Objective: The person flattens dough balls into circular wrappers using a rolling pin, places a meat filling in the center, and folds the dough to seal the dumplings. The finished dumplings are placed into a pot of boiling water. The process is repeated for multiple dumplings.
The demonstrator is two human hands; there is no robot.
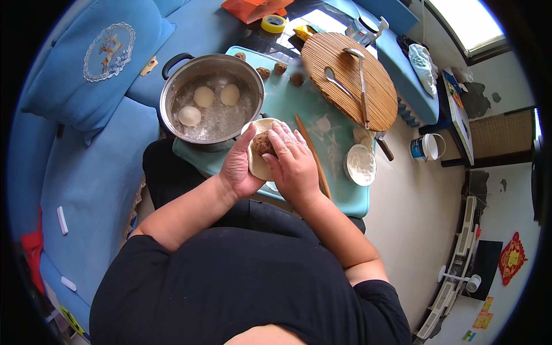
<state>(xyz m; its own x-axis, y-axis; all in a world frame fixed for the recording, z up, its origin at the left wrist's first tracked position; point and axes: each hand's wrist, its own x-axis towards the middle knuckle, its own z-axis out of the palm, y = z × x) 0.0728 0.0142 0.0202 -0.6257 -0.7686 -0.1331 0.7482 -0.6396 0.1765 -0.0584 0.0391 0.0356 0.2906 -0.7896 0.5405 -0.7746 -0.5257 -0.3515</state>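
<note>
A flat round dough wrapper (259,168) lies in my left hand (237,168), which cups it from the left and below. On it sits a brown ball of filling (263,144). My right hand (296,164), its fingers white with flour, curves over the right side of the ball and the wrapper and presses against them. Its fingers hide the wrapper's right edge. Beyond my left hand, a steel pot (168,109) has three round white filled buns (203,96) on its floured bottom. A wooden rolling pin (314,152) lies to the right of my right hand.
The turquoise board (282,100) carries several more filling balls (280,68) at its far side, a bowl of flour (361,165) and small dough pieces (363,136) at the right. A round wooden lid (322,54) with two spoons overhangs its far right. A knife handle (385,148) juts past the edge.
</note>
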